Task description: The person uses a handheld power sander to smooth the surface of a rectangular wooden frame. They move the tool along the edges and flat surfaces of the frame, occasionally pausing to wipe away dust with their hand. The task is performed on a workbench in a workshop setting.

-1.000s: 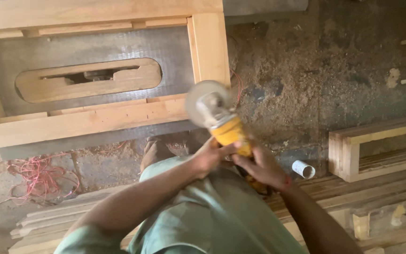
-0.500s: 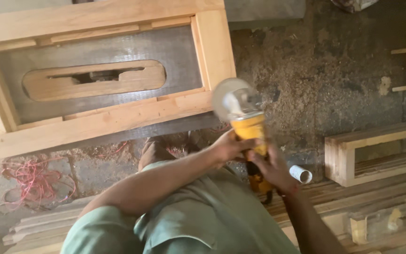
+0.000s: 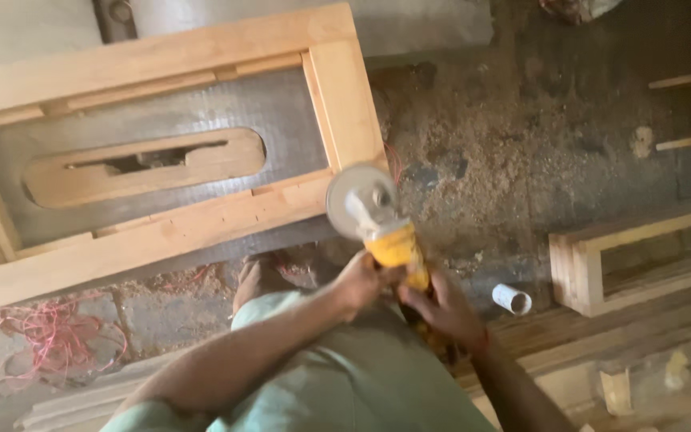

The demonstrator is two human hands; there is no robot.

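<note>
- Left hand (image 3: 359,282) has its grip closed around the yellow angle grinder (image 3: 393,244).
- Right hand (image 3: 441,308) grips the grinder's rear.
- Disc (image 3: 359,200) sits just beside the wooden frame (image 3: 201,216).

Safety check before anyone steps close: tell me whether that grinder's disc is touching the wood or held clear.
Cannot tell. The angle grinder sits in both hands, its disc overlapping the wooden frame's corner; the top-down view hides any gap.

Sawdust is lying over the dark floor (image 3: 537,152), red cord (image 3: 57,340) tangling left, wooden frames (image 3: 625,256) sitting right.
</note>
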